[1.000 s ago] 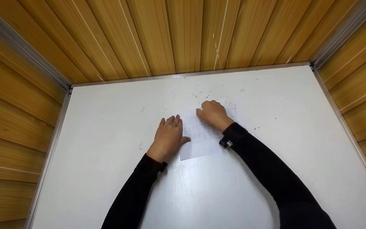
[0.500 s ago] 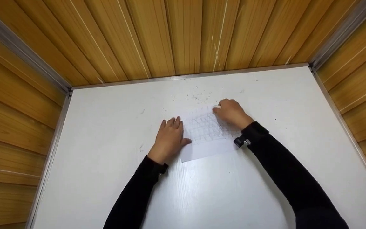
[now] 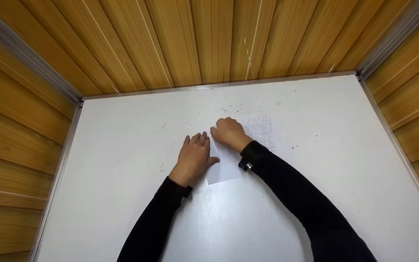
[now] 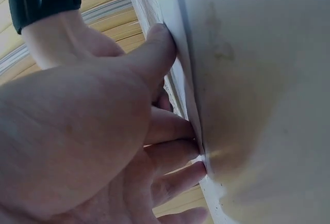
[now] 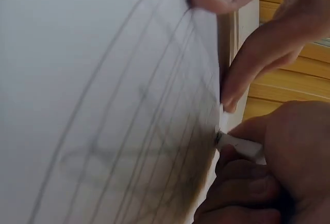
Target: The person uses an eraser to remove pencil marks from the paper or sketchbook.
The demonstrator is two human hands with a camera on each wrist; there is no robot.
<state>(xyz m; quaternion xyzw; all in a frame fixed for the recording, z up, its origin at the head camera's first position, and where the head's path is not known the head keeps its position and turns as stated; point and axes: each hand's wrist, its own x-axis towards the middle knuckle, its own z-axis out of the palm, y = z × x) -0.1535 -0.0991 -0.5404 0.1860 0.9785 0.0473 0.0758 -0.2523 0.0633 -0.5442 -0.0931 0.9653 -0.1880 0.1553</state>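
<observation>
A white sheet of paper (image 3: 226,174), covered with crossing pencil lines (image 3: 262,129), lies on the white table. My left hand (image 3: 192,158) rests along the sheet's left edge, fingers extended and thumb on the paper. In the left wrist view its fingertips (image 4: 195,171) touch the surface by the paper's edge. Near the upper left of the sheet, my right hand (image 3: 230,134) pinches a small white eraser (image 5: 241,146) between thumb and curled fingers. The eraser's darkened end meets the paper. The right hand and forearm hide part of the drawn lines.
Dark eraser crumbs (image 3: 227,108) are scattered on the table (image 3: 122,163) beyond the sheet, with a few specks to its right (image 3: 294,147). Wood-patterned walls (image 3: 202,40) with metal framing enclose the table's back and sides.
My right hand moved right across the paper with the eraser, then swept back left, close to the left hand. My left hand has stayed in place on the sheet's edge.
</observation>
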